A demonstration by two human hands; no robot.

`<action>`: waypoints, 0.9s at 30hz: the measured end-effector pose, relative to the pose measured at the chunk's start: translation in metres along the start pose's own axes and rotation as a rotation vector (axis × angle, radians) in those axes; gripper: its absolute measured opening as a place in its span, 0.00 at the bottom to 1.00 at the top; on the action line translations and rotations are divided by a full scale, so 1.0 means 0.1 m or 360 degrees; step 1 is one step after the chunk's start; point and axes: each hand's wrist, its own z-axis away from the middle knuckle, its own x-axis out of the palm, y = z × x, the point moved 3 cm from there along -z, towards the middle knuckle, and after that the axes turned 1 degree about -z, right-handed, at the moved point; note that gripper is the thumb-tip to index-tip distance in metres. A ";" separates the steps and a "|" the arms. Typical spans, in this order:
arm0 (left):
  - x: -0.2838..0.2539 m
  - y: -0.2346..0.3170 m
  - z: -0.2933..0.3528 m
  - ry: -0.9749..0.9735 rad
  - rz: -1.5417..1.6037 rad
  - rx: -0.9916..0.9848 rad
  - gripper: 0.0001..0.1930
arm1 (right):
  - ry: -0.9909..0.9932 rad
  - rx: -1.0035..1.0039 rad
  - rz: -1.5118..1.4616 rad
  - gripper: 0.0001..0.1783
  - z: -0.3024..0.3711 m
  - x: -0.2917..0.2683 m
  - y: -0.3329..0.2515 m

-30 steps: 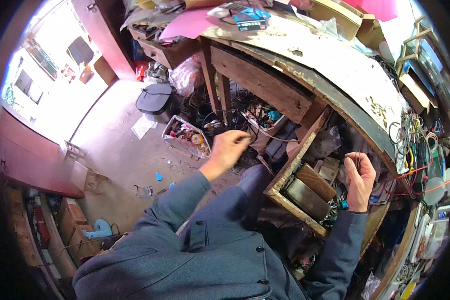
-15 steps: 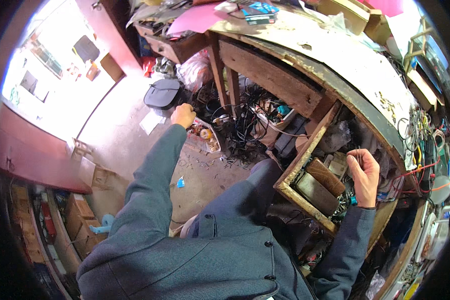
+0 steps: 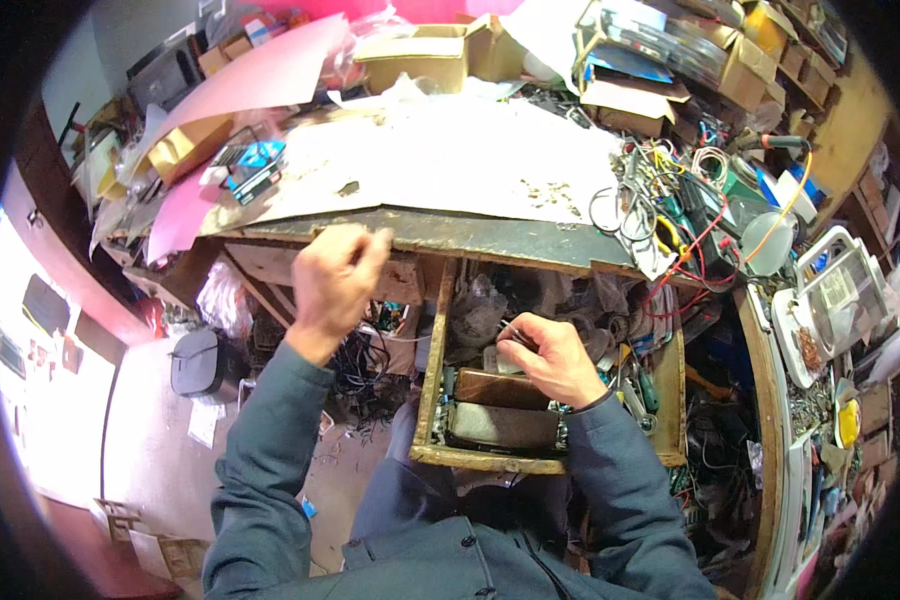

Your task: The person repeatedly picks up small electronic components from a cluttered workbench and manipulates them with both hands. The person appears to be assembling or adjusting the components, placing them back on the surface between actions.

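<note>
My right hand (image 3: pixel 555 362) is over an open wooden drawer (image 3: pixel 433 385), thumb and fingers pinched on a thin dark piece (image 3: pixel 511 330) whose kind I cannot make out. Below the hand lie a brown oblong case (image 3: pixel 502 389) and a grey oblong case (image 3: pixel 503 425), side by side near the drawer's front. My left hand (image 3: pixel 338 285) is raised in front of the workbench edge, left of the drawer. Its fingers are curled together and slightly blurred; whatever they may hold does not show.
The workbench (image 3: pixel 390 150) has pale sheeting, with a blue packet (image 3: pixel 258 168) at left and tangled wires (image 3: pixel 670 200) at right. Clear plastic bags (image 3: pixel 477 312) and a green-handled tool (image 3: pixel 649 392) lie in the drawer. A black bin (image 3: pixel 202 365) stands on the floor.
My view has swung right and up toward the bench. My left hand has come from over the floor clutter to the bench edge. My right hand stays above the drawer, still pinching.
</note>
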 end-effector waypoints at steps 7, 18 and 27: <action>1.29 0.11 -0.70 -0.0588 -0.0159 0.0151 0.13 | -0.0067 0.0022 0.0070 0.10 -0.02 0.03 -0.02; 1.67 0.14 -0.80 -0.0669 0.0340 -0.0294 0.12 | -0.0031 -0.0009 0.0080 0.11 -0.04 0.00 -0.01; 0.96 0.51 0.02 -0.0539 0.1859 -0.1132 0.10 | 0.0523 0.0238 -0.0560 0.13 -0.04 -0.19 0.11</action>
